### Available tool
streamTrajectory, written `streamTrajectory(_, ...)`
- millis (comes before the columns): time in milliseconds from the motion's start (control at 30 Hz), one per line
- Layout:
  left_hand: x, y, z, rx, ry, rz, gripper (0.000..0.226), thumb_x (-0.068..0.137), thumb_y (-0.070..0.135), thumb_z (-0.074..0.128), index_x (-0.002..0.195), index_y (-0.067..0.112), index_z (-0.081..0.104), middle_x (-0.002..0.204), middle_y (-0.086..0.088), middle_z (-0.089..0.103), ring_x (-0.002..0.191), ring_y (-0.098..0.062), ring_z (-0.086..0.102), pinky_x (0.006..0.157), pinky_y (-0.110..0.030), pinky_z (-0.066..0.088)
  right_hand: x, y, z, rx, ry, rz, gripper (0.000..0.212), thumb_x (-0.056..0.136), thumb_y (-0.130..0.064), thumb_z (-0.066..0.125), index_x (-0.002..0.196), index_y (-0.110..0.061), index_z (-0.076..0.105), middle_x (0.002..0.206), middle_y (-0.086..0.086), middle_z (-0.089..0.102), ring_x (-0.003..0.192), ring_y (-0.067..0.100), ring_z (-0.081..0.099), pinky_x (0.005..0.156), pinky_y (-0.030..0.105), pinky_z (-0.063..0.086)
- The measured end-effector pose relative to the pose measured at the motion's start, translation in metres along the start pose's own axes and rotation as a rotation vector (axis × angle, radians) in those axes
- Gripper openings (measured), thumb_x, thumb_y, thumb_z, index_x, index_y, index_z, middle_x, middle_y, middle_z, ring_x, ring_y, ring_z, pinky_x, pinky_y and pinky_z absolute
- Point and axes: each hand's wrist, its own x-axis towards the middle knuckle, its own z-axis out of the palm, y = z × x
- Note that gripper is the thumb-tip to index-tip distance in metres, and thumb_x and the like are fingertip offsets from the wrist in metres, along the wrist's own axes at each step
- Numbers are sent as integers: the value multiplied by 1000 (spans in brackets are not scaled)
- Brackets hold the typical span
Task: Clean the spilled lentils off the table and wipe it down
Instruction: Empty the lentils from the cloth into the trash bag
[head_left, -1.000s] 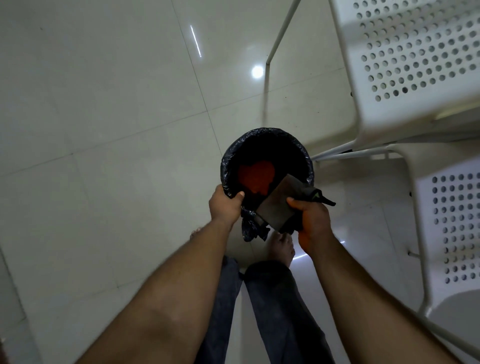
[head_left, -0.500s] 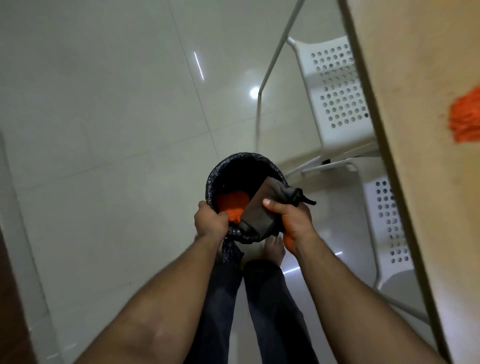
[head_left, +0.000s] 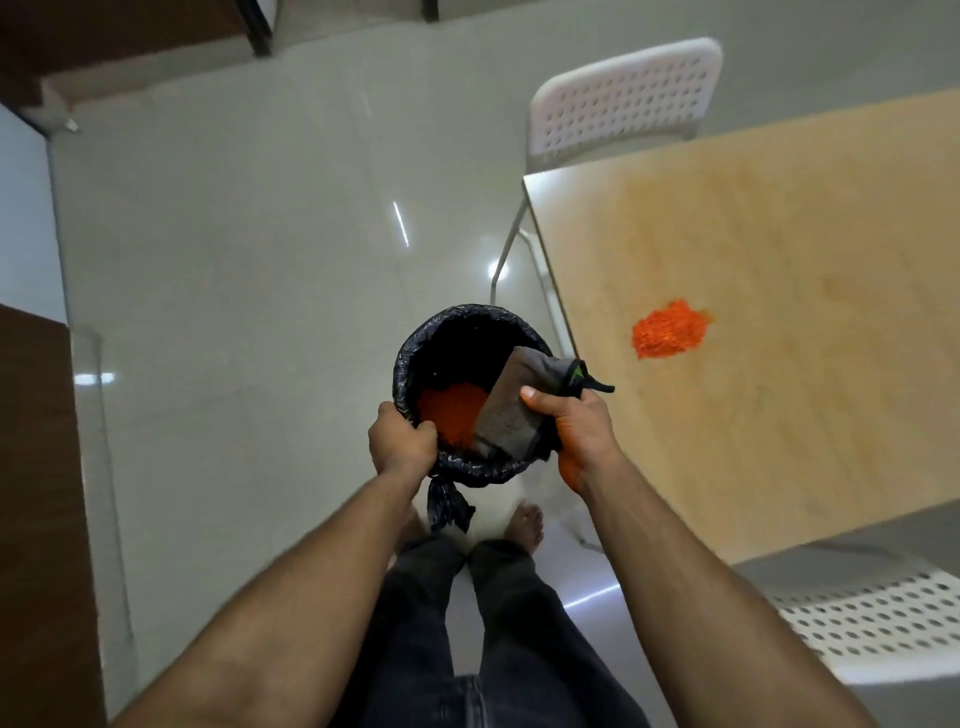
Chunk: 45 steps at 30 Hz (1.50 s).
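Observation:
A small bin lined with a black bag (head_left: 457, 327) is held up in front of me, above the floor. Orange lentils (head_left: 449, 413) lie inside it. My left hand (head_left: 400, 439) grips the bin's near rim. My right hand (head_left: 574, 428) holds a folded grey cloth (head_left: 511, 410) over the bin's right rim, thumb on top. To the right stands a light wooden table (head_left: 779, 234) with a pile of orange lentils (head_left: 670, 335) on it.
A white perforated chair (head_left: 623, 98) stands at the table's far side, another white chair (head_left: 872, 629) at its near side. Glossy tiled floor (head_left: 249, 260) spreads to the left. Dark wooden furniture (head_left: 36, 493) lines the left edge. My bare feet show below the bin.
The view has swung right, so the table and its lentil pile now show fully. Both hands keep their hold on bin and cloth, which sit slightly closer to the table.

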Motion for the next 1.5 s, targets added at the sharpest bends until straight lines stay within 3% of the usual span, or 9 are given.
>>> streamTrajectory(133,-18,34,-5,-16,-7,45,28,86,11,68,111,6,55,98,-10,62,83,-31,60,71,-36,48,-12,-33,-21,31,40,-6,52,74,-3,90,122,-9,73,113,10,79,105,30,76,91,49,62)
streamTrajectory(300,-30,65,9,-51,-14,38,27,80,11,66,106,8,58,96,-10,65,82,-32,63,74,-42,60,-4,-60,-61,28,175,2,42,77,1,88,114,-14,74,107,6,80,100,28,77,84,47,63)
streamTrajectory(533,-44,81,43,-49,-50,36,23,78,11,65,100,10,58,91,-9,64,78,-30,63,73,-47,63,12,-94,-131,-385,381,-178,36,87,-9,83,120,-11,68,113,2,72,108,27,70,90,40,58)
streamTrajectory(700,-56,83,61,-57,-52,34,21,79,11,65,99,12,59,90,-6,63,79,-29,64,74,-49,63,16,-122,-167,-756,509,-268,54,82,-22,86,131,-10,65,121,10,71,112,30,67,90,37,55)
streamTrajectory(800,-63,83,67,-57,-37,38,20,82,11,66,101,10,59,92,-8,64,81,-30,63,72,-41,58,16,-140,-176,-874,549,-312,50,86,-21,80,134,-13,66,121,10,72,111,31,67,80,30,48)
streamTrajectory(900,-67,86,72,-65,-26,42,20,82,10,67,101,9,60,92,-9,64,80,-30,62,68,-37,52,21,-154,-181,-987,592,-355,47,88,-17,69,135,-20,67,120,8,74,108,32,68,83,35,56)
streamTrajectory(1067,-70,86,73,-64,-4,42,19,79,10,66,97,11,59,88,-8,64,78,-32,65,70,-46,62,35,-158,-172,-1088,509,-374,51,85,-11,61,134,-26,68,116,7,70,107,31,66,82,39,57)
streamTrajectory(1367,-72,86,71,-107,2,39,19,82,8,67,99,10,59,90,-9,65,78,-27,62,69,-37,53,33,-120,-134,-1018,309,-446,55,79,-9,57,128,-27,73,116,3,70,109,28,65,90,36,56)
streamTrajectory(1500,-71,86,70,-124,-16,23,20,79,10,67,98,13,59,89,-8,66,79,-30,66,72,-48,63,27,-102,-112,-1029,246,-521,53,81,-6,65,132,-21,73,121,8,71,113,29,63,96,35,51)
